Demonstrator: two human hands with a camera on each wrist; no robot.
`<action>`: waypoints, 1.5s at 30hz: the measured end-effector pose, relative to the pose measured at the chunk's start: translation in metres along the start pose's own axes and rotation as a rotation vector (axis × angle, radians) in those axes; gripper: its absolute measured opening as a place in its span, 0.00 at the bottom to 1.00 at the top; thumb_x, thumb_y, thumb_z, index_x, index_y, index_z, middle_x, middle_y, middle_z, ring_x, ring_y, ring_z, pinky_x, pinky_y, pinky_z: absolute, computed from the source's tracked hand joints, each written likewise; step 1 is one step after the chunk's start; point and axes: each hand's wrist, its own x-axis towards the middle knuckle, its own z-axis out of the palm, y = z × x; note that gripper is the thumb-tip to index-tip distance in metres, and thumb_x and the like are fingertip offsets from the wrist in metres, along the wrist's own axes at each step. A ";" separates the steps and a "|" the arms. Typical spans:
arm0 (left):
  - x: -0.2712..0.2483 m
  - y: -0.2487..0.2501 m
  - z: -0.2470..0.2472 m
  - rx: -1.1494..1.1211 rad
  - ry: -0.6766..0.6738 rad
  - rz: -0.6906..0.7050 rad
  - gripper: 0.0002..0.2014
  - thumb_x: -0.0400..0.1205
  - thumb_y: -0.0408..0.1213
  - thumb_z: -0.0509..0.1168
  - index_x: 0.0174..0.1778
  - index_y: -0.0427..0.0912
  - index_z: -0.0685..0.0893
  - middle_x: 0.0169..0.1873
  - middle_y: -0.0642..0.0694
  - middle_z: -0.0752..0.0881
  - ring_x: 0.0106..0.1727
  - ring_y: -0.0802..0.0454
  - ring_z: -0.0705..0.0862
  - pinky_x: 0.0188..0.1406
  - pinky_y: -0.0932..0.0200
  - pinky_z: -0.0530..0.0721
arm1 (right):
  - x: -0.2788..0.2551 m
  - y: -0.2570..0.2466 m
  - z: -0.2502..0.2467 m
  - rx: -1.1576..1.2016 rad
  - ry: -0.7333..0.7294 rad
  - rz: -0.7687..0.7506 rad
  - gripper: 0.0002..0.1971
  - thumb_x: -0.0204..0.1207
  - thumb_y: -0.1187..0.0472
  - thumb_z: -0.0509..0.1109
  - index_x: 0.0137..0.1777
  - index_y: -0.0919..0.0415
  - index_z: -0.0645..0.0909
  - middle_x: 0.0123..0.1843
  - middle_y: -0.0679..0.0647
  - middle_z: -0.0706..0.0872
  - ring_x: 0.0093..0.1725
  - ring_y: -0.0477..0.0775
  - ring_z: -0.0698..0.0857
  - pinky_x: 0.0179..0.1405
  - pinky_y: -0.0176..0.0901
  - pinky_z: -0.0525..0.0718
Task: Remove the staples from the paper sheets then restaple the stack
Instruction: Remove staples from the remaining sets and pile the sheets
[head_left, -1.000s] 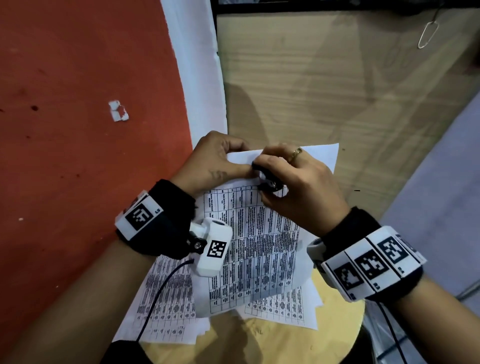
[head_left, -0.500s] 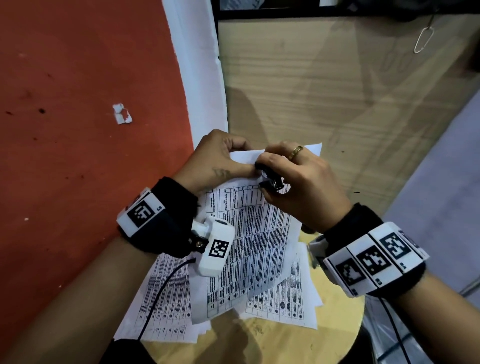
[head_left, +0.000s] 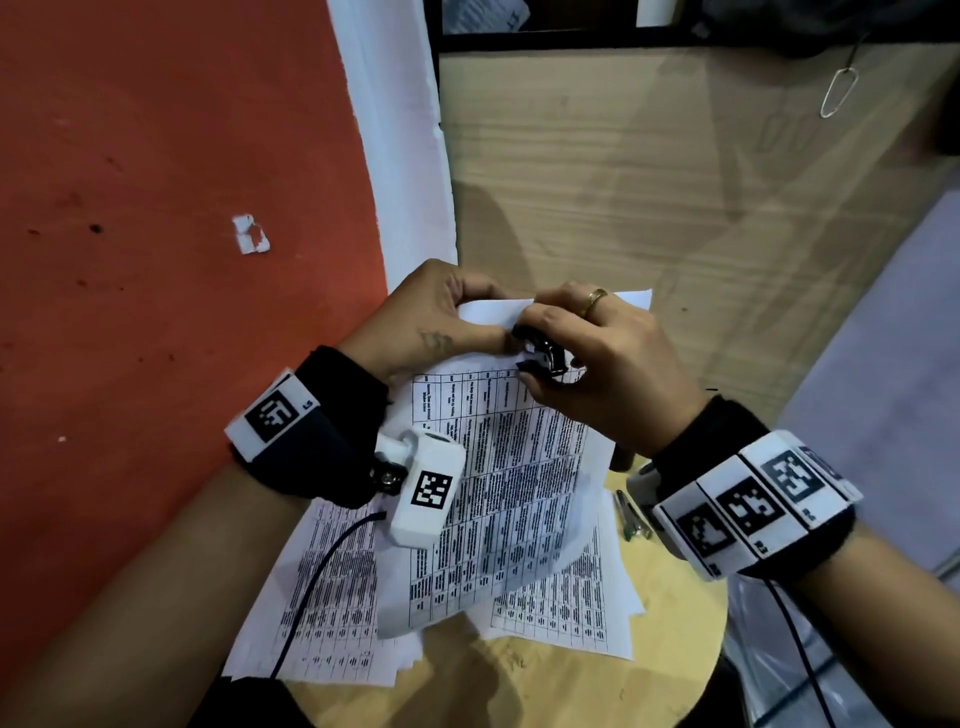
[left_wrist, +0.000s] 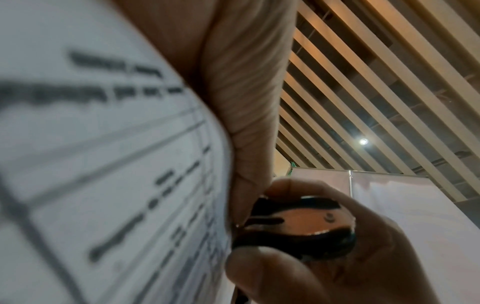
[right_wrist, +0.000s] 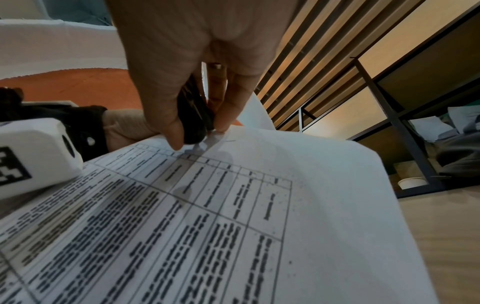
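A printed stack of paper sheets (head_left: 514, 483) (right_wrist: 233, 216) (left_wrist: 109, 164) is lifted at its top edge above a round wooden table (head_left: 665, 654). My left hand (head_left: 441, 322) pinches the stack's top left corner. My right hand (head_left: 587, 358) (right_wrist: 189, 82) grips a small black staple remover (head_left: 543, 353) (left_wrist: 298, 228) (right_wrist: 194, 119), with its metal claws against the paper's top edge. The staple itself is too small to make out.
More printed sheets (head_left: 322, 603) lie spread on the table under the lifted stack. A small metal object (head_left: 631, 514) lies on the table by my right wrist. An orange floor (head_left: 156, 260) is on the left and a wooden panel (head_left: 675, 208) stands behind.
Both hands have raised the top of the stack a little, away from the table. The grips on the paper and the staple remover stay the same.
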 end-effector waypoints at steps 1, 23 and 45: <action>0.000 0.001 0.000 -0.010 -0.004 -0.004 0.09 0.64 0.30 0.77 0.39 0.43 0.89 0.34 0.46 0.88 0.35 0.59 0.83 0.39 0.65 0.81 | 0.000 0.000 0.000 -0.008 -0.001 -0.002 0.14 0.62 0.64 0.75 0.48 0.68 0.85 0.47 0.61 0.86 0.42 0.64 0.86 0.29 0.52 0.85; -0.001 0.007 0.002 0.057 0.085 -0.035 0.20 0.53 0.48 0.77 0.35 0.39 0.88 0.33 0.42 0.85 0.34 0.56 0.81 0.41 0.57 0.77 | 0.001 -0.002 -0.002 0.036 0.028 -0.015 0.14 0.64 0.66 0.76 0.50 0.67 0.86 0.49 0.60 0.88 0.43 0.63 0.87 0.33 0.53 0.86; -0.001 0.014 0.000 0.088 0.077 -0.079 0.14 0.60 0.37 0.77 0.38 0.34 0.88 0.35 0.35 0.87 0.35 0.51 0.82 0.41 0.55 0.78 | -0.004 0.002 -0.006 0.049 0.100 -0.022 0.16 0.62 0.66 0.78 0.50 0.69 0.87 0.49 0.62 0.88 0.43 0.63 0.88 0.34 0.53 0.87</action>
